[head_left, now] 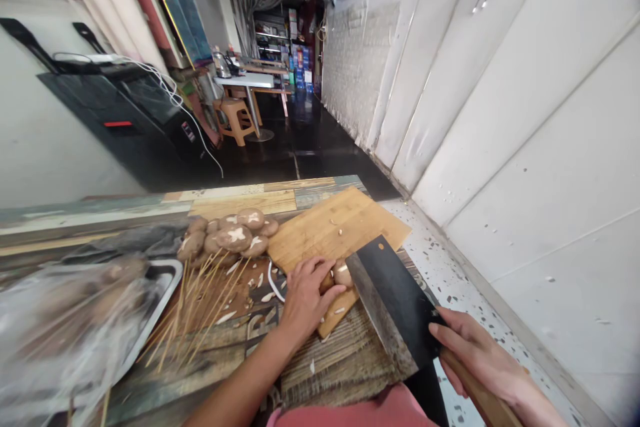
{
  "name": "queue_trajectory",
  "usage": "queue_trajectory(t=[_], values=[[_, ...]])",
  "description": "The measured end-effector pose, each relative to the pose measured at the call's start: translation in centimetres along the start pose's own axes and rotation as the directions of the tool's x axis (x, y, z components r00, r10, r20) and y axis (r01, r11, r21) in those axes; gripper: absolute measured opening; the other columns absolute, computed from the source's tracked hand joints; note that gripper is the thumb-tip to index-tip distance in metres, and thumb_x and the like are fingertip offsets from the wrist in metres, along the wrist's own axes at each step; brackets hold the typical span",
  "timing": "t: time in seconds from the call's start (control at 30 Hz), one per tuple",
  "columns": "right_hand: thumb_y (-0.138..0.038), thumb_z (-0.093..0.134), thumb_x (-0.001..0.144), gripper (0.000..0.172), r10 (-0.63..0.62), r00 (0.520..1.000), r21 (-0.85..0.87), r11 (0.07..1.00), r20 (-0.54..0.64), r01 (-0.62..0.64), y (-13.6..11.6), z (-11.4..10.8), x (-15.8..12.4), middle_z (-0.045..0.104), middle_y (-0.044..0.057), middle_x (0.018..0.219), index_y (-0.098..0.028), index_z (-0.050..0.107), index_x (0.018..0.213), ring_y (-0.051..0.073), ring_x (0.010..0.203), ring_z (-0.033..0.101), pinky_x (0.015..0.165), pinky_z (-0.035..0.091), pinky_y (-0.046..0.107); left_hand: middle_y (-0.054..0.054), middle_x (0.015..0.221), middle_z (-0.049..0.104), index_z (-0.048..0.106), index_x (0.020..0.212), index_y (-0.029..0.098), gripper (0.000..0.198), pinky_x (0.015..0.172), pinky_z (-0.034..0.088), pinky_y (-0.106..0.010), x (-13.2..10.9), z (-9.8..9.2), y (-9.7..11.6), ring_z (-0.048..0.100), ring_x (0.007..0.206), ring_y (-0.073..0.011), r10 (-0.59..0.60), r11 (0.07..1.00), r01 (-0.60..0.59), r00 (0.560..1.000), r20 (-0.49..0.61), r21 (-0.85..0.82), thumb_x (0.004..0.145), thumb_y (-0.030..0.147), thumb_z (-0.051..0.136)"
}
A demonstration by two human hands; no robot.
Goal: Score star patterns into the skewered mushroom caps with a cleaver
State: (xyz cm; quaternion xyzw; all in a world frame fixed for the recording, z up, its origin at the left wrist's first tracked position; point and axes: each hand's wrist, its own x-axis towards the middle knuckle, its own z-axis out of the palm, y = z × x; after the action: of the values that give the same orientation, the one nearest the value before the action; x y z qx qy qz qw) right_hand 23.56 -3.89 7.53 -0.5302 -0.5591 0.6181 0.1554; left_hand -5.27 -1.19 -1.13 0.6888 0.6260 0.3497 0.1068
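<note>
A rounded, light-brown mushroom (343,273) was held on the yellowish cutting board (320,233) by the fingertips and thumb of the left hand (311,288). Beside it was poised a cleaver (395,300), its broad dark blade edged in worn grey and pierced near one corner; its wooden handle was clasped by the right hand (473,350).

A patchwork wood-patterned table (245,203) bears a cutting board (320,227) at right, mushrooms (234,238) and skewers (203,283) mid-table, a tray (174,271) at left.
</note>
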Motion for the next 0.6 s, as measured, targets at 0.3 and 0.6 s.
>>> queue_trajectory(t=[0.3, 0.6], values=[[-0.051, 0.051, 0.087, 0.03, 0.029, 0.999, -0.001, 1.0, -0.021, -0.029, -1.8, -0.1, 1.5, 0.049, -0.007, 0.032, -0.022, 0.043, 0.083, 0.011, 0.029, 0.041, 0.033, 0.028, 0.02, -0.008, 0.118, 0.061, 0.063, 0.117, 0.025, 0.042, 0.095, 0.041, -0.048, 0.1, -0.1, 0.1, 0.053, 0.11, -0.028, -0.015, 1.0, 0.016, 0.999, 0.039, -0.018, 0.08, 0.047, 0.063], [-0.035, 0.033, 0.097, 0.025, -0.207, 0.973, -0.517, 0.847, -0.102, 0.126, -3.3, 0.6, -0.3, 0.052, -0.004, 0.042, -0.02, 0.048, 0.084, 0.014, 0.038, 0.052, 0.044, 0.042, 0.024, -0.009, 0.107, 0.062, 0.063, 0.113, 0.021, 0.043, 0.09, 0.043, -0.045, -0.2, 0.3, 1.2, 0.053, 0.101, -0.027, -0.008, 0.998, 0.01, 1.0, -0.026, 0.054, 0.079, 0.047, 0.064]])
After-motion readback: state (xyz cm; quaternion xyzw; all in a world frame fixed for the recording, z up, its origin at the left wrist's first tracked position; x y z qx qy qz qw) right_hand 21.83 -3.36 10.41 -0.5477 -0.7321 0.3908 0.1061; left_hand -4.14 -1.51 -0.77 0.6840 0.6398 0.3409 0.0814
